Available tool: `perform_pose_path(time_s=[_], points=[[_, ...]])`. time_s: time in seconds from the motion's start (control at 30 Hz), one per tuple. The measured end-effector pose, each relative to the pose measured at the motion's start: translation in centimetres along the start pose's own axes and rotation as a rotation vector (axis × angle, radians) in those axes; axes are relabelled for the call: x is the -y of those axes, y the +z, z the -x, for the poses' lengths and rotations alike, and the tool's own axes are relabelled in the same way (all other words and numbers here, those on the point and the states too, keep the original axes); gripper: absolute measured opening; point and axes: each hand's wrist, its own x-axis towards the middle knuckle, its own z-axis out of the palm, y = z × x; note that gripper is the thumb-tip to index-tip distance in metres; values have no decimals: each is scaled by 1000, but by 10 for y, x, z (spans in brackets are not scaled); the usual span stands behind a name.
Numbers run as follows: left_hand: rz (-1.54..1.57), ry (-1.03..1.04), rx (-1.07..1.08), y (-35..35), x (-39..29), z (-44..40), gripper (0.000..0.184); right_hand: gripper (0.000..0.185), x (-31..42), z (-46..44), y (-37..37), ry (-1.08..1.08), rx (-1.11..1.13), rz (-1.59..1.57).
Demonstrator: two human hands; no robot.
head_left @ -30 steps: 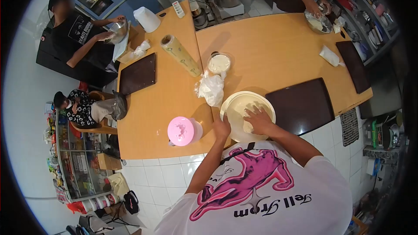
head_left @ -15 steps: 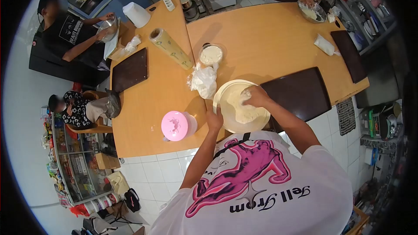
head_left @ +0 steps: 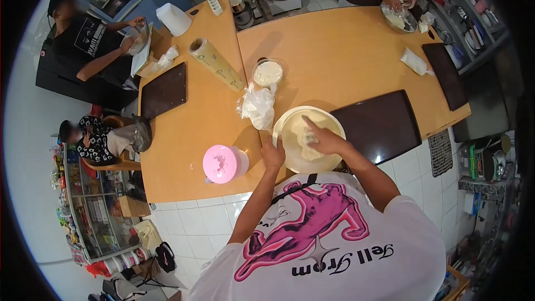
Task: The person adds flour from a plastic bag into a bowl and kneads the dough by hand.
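A cream bowl [head_left: 290, 159] stands at the table's near edge with pale dough [head_left: 307, 138] inside. My left hand [head_left: 273, 153] grips the bowl's left rim. Over the dough is my right hand [head_left: 326, 139], its index finger stretched out and the others lower against the dough. Left of the bowl lies a white plastic bag of powder [head_left: 258, 108], and behind it is a clear tub of white powder [head_left: 268, 72]. A pink-lidded jug [head_left: 225, 164] stands to the left.
A dark tray [head_left: 379, 125] adjoins the bowl's right side. A film roll [head_left: 216, 64] and another tray [head_left: 163, 91] are at the left. Two people handle metal bowls, one back left and one back right; another person sits at far left.
My right hand has moved from the bowl's upper right toward the dough, with its index finger now extended. The dough looks more gathered. My left hand stays at the rim.
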Motion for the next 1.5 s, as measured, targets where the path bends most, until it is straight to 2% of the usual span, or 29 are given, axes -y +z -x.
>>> perform_pose_path(time_s=[0.03, 0.13, 0.17, 0.27, 0.33, 0.37, 0.47, 0.57, 0.67, 0.7, 0.83, 0.93, 1.1, 1.2, 1.23, 1.33, 1.37, 1.43, 1.47, 1.5], points=[[5, 3, -6, 1, -1, -1, 28, 78, -10, -5, 2, -106, -174, 72], [-22, -33, 7, 0, -3, -1, 28, 68, -18, -18, 7, -42, -274, 361], [-18, -41, 12, -1, -4, -1, 28, 59, -19, -16, 10, -19, -295, 396], [-5, -13, -12, -2, -9, 0, 27, 57, -8, -10, 10, 103, -156, 415], [3, 73, -83, -4, -17, 2, 27, 55, -3, -1, 16, 81, -175, 522], [4, 36, -55, -4, -17, 2, 27, 53, -1, 2, 18, 69, -183, 574], [6, -27, 1, -4, -14, 1, 27, 51, -6, 5, 11, -264, -435, 1035], [6, -5, 19, -7, -14, 2, 27, 58, -18, -4, 9, -255, -281, 789], [21, -8, 42, -5, -11, 1, 26, 70, -44, -6, 17, -235, -16, 568], [34, -18, 44, -5, -13, 1, 26, 81, -49, -7, 24, -222, 11, 626], [17, 73, 19, -14, -28, 2, 26, 82, -60, -12, 41, -252, -52, 645], [40, 11, 41, -8, -20, 1, 29, 83, -57, -21, 46, -246, -57, 686], [-6, 43, 57, -4, -10, 0, 33, 82, -47, -32, 48, -208, -52, 705], [-88, 32, 58, -5, -11, -1, 33, 82, -48, -50, 44, -77, 81, 445], [-126, 23, 71, -6, -12, -1, 33, 75, -51, -55, 41, -81, 23, 300], [-184, 33, 69, -8, -15, -2, 34, 77, -54, -66, 22, -5, -195, -663], [-192, 60, 50, -8, -16, -2, 34, 74, -53, -65, 24, 27, -383, -505], [-209, 113, 14, -9, -16, -1, 35, 63, -22, -40, 10, -193, -504, -21], [-214, 73, 29, -8, -16, -1, 35, 58, -14, -32, 6, -299, -557, 222], [-216, 33, 47, -7, -15, -1, 35, 67, -14, -29, 5, -373, -500, 315]])
